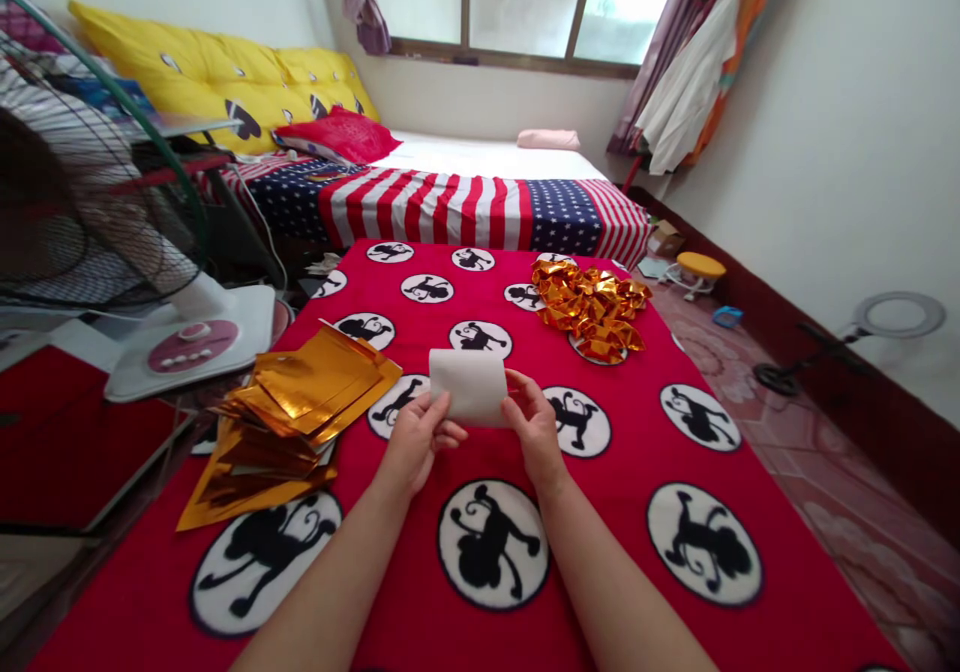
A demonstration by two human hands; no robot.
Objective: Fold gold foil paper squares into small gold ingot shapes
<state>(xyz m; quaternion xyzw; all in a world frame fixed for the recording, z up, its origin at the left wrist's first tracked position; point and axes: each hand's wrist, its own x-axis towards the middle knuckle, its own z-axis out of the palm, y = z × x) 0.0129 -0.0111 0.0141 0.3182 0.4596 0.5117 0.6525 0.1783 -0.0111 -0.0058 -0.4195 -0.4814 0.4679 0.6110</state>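
Between my two hands, over the middle of the red table cover, is a sheet of paper (469,384) with its pale, whitish side facing me. My left hand (421,438) pinches its left edge, thumb on top. At the right edge, my right hand (533,418) grips it between thumb and fingers. The paper's far side is hidden. Left of my left hand lies a loose stack of shiny gold foil paper sheets (311,387). Farther off on the right sits a heap of folded gold foil pieces (589,302).
A red cover (600,562) with monkey prints spreads over the surface before me. An electric fan (191,337) stands at the left edge. Beyond is a bed with a flag-patterned cover (450,207). On the right floor are a yellow stool (700,266) and a ring light (900,314).
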